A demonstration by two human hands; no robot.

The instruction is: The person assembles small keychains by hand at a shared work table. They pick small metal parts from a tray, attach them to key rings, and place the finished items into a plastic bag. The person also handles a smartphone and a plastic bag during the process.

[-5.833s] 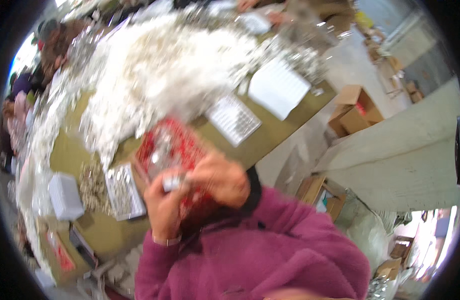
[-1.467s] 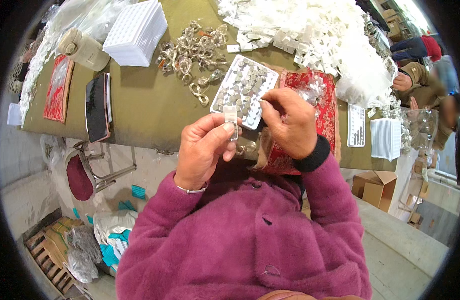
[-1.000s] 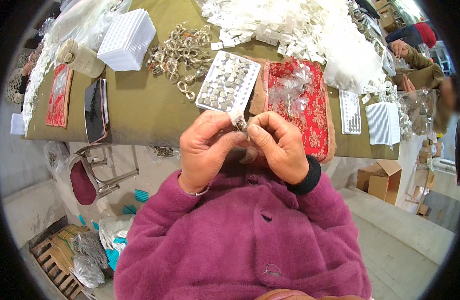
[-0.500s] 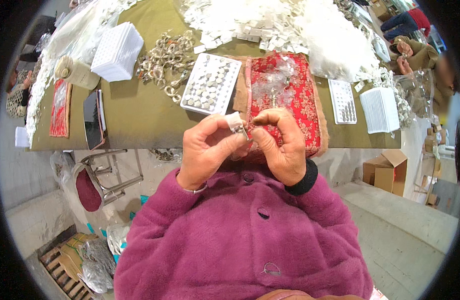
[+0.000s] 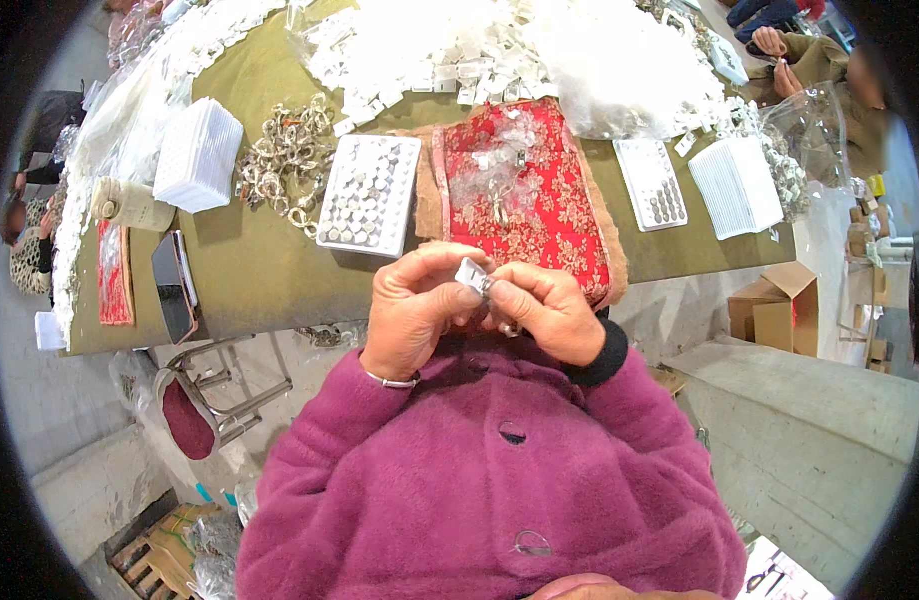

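In front of my chest, just off the table's near edge, my two hands meet. Between thumb and fingers, my left hand (image 5: 411, 308) pinches a small white tag (image 5: 470, 273). My right hand (image 5: 557, 318) is closed in a pinch against a small shiny metal piece (image 5: 486, 287) beside the tag; the fingers hide most of it. Beyond them lies a red floral cloth pad (image 5: 549, 215) with clear plastic scraps (image 5: 499, 160) on it. Left of the pad, a white tray (image 5: 404, 160) holds many round silvery pieces.
Tangled metal loops (image 5: 284, 160) and a stack of white trays (image 5: 201, 155) sit left, near a phone (image 5: 174, 285) and a pale bottle (image 5: 134, 205). Right are a part-filled tray (image 5: 629, 155) and another tray stack (image 5: 734, 190). White tags (image 5: 489, 60) heap at the back. Another person's hands (image 5: 776, 60) show far right.
My right thumb and fingers have closed in and now touch the metal piece by the tag. The tag has turned flatter toward view. The whole view has shifted slightly.
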